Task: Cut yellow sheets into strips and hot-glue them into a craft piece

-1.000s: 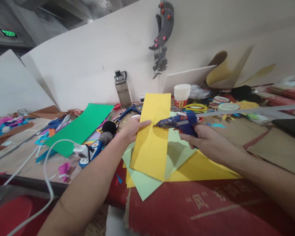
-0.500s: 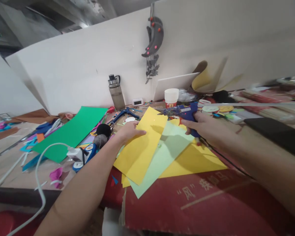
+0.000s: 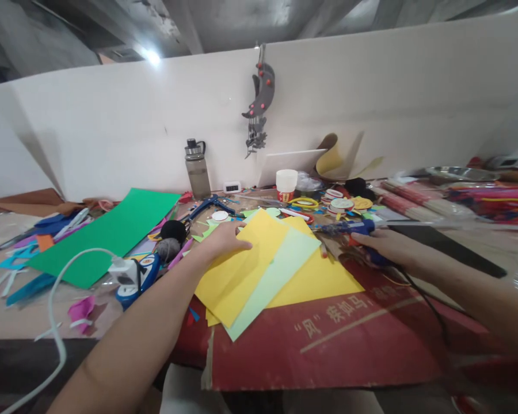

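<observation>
My left hand (image 3: 228, 240) grips the upper left edge of a yellow paper sheet (image 3: 237, 282), with its thumb on top and its fingers partly hidden. Beneath that sheet lie a pale green sheet (image 3: 280, 264) and another yellow sheet (image 3: 323, 282), fanned out on a red board (image 3: 328, 356). To the right, my right hand (image 3: 384, 244) is wrapped round a blue hot glue gun (image 3: 345, 227), whose nozzle points left. A clear glue stick sticks out behind it, and a dark cord (image 3: 418, 290) hangs from the grip.
A green sheet (image 3: 107, 236), a power strip (image 3: 140, 282) with a white cable, and black and grey pompoms lie left. Behind stand a water bottle (image 3: 197, 172), paper cups (image 3: 286, 184) and a small clock (image 3: 232, 187). Bundled sticks (image 3: 410, 198) lie at the right.
My right hand has moved the glue gun right and lower, away from the yellow sheet. My left hand still holds the sheet. The view has tilted up slightly.
</observation>
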A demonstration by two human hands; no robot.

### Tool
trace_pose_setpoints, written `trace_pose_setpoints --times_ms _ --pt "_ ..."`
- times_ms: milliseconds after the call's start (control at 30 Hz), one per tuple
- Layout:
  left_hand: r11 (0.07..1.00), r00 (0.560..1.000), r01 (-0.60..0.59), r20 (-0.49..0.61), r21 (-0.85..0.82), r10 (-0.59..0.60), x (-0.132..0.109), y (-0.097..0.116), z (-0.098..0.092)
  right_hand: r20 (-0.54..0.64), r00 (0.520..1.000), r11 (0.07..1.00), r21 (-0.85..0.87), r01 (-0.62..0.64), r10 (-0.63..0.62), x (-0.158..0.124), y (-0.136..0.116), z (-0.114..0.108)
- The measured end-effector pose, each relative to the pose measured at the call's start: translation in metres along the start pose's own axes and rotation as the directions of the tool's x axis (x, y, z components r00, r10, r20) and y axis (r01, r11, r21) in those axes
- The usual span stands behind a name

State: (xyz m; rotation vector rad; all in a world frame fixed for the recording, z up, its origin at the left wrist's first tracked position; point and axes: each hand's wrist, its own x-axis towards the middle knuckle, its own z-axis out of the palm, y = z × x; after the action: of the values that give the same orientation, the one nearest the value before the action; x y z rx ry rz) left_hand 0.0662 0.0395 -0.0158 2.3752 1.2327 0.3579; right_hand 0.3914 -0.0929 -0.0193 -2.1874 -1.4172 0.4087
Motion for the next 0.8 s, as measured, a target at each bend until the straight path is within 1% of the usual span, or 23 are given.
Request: trace_pose_setpoints --times_ms 33,67,100,133,167,200,233,267,300,333,367,433,533,600,700,800 --pt "1.000 1.000 0.006 -0.024 0.027 -0.005 0.001 -0.002 0.001 0.037 0.999 0.983 -0.180 0.024 -0.018 -0.002 -0.001 -0.002" --pt "0.999 0.999 0.007 -0.041 0.045 -0.005 0.002 -0.004 0.001 0.050 0.998 0.932 -0.358 0.049 -0.034 -0.005 -0.003 -0.005" --pt "0.999 0.999 0.004 -0.049 0.051 -0.001 0.003 -0.006 0.002 0.039 0.998 0.864 -0.500 0.063 -0.051 -0.009 -0.007 -0.007" --pt "0.999 0.999 -0.001 -0.047 0.050 0.004 0.004 -0.008 0.002 -0.001 0.995 0.805 -0.588 0.082 -0.102 -0.014 -0.013 -0.008" --pt "0.999 0.999 -0.005 -0.041 0.045 0.007 0.005 -0.009 0.003 -0.017 0.983 0.773 -0.621 0.131 -0.180 -0.020 -0.021 -0.007" --pt "0.999 0.999 -0.006 -0.034 0.040 0.008 0.005 -0.011 0.003 -0.010 0.954 0.770 -0.594 0.234 -0.298 -0.026 -0.031 -0.004" --pt "0.999 0.999 -0.003 -0.033 0.035 0.005 0.006 -0.011 0.003 0.006 0.878 0.745 -0.527 0.409 -0.478 -0.032 -0.042 0.002" --pt "0.999 0.999 -0.001 -0.034 0.033 0.002 0.005 -0.011 0.004 0.015 0.786 0.696 -0.454 0.556 -0.618 -0.036 -0.054 0.010" --pt "0.999 0.999 0.001 -0.039 0.037 0.001 0.005 -0.011 0.004 0.013 0.707 0.651 -0.379 0.657 -0.707 -0.039 -0.065 0.021" --pt "0.999 0.999 -0.004 -0.045 0.047 0.006 0.004 -0.010 0.004 0.003 0.657 0.625 -0.309 0.717 -0.753 -0.041 -0.077 0.033" --pt "0.998 0.998 -0.017 -0.054 0.065 0.020 0.003 -0.009 0.004 0.040 0.613 0.584 -0.259 0.769 -0.789 -0.040 -0.087 0.045" --pt "0.991 0.996 -0.057 -0.057 0.122 0.064 0.001 -0.008 0.006 0.144 0.563 0.529 -0.217 0.820 -0.814 -0.035 -0.103 0.069" --pt "0.976 0.993 -0.098 -0.049 0.196 0.110 0.000 -0.008 0.010 0.292 0.536 0.502 -0.187 0.845 -0.792 -0.025 -0.110 0.094" --pt "0.975 0.994 -0.091 -0.036 0.202 0.100 0.001 -0.008 0.012 0.349 0.516 0.486 -0.176 0.856 -0.782 -0.022 -0.106 0.102" --pt "0.982 0.996 -0.086 0.006 0.170 0.086 0.001 -0.009 0.010 0.385 0.509 0.488 -0.158 0.858 -0.770 -0.023 -0.098 0.102" --pt "0.983 0.992 -0.107 0.080 0.151 0.095 0.000 -0.010 0.005 0.382 0.531 0.536 -0.103 0.838 -0.757 -0.025 -0.094 0.100"
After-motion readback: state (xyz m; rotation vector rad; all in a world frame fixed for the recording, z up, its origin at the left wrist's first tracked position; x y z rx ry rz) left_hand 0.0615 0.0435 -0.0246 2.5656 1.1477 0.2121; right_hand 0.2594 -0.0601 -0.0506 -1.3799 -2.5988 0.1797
